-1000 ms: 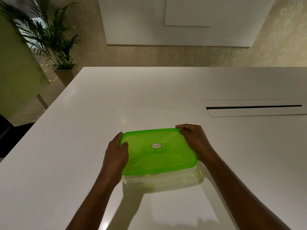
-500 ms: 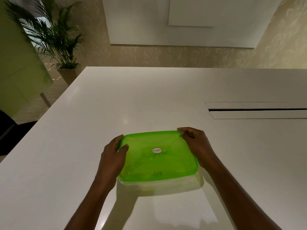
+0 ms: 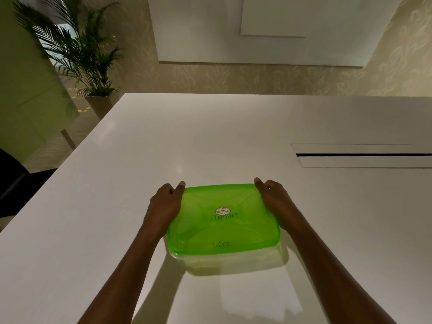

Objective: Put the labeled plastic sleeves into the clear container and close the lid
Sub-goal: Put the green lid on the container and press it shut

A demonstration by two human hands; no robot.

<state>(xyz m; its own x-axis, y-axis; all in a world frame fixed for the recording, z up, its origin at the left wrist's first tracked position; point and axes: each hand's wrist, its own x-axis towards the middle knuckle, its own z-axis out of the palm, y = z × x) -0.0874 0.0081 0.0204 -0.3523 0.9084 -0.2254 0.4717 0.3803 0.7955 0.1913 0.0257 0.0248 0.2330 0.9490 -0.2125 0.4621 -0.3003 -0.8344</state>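
Tabletop (image 3: 210,141): left hand (image 3: 163,206), right hand (image 3: 277,202) slid to far lid (image 3: 224,232) corners.

lid (image 3: 223,218) on container (image 3: 233,261) | container on table (image 3: 210,136) | plant (image 3: 77,50) behind-left

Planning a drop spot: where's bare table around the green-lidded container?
Bare table beyond the green lid up to the far edge, and left of the left hand. Right of the right hand, free up to the slot. Crowded: both hands grip the lid's sides.
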